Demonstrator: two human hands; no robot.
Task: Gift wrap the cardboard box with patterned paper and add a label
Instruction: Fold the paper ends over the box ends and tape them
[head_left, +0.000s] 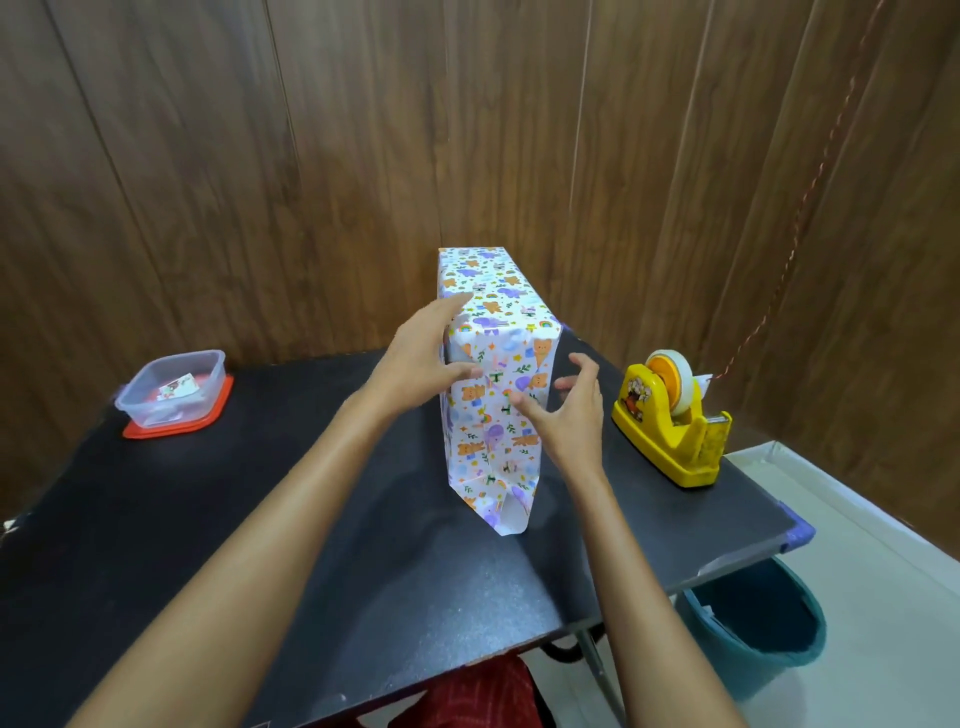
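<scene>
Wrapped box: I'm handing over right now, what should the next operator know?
Left hand open, steadying the wrapped box at its top near corner.
Right hand open, by the near face.
Box stands on the table, paper round it; bottom flap at the near end sticks out loose.
To do: fold and tape it, tape dispenser on the right, then label from the container on the left.

Wrapped box (493, 374) mid-table (311, 545), container (171, 389) far left, tape dispenser (672, 426) right.
</scene>
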